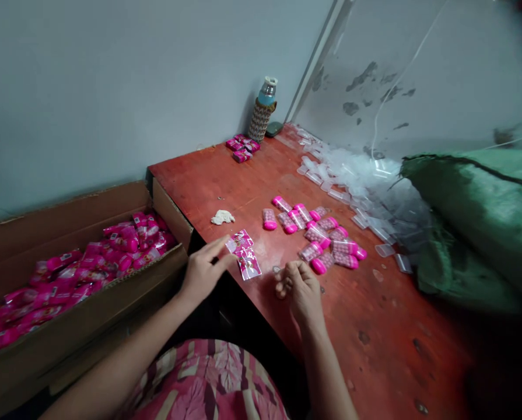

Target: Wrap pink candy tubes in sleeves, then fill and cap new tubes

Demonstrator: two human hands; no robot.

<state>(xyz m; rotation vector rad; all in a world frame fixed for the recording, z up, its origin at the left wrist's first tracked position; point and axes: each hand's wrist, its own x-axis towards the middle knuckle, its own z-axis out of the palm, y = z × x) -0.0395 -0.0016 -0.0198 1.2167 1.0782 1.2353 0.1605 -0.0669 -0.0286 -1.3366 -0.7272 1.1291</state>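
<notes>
My left hand (208, 265) is at the table's near edge, its thumb and fingers pinching the clear left end of some shiny pink printed labels (248, 262) that lie flat on the wood. To the right, my right hand (300, 286) is held just over the table with its fingers curled in. Whatever those fingers may hold is hidden. Beyond it lies a loose group of small clear bottles (317, 234) with bright pink caps, filled with small pinkish balls. A crumpled whitish lump (222, 217) rests behind the labels.
On the left, a long cardboard box (125, 309) holds many pink-wrapped bottles. A heap of empty clear containers (352, 175) spreads along the right, by a green sack (475, 233). Against the wall are a flask (261, 119) in a knitted cover and several pink packs (242, 155).
</notes>
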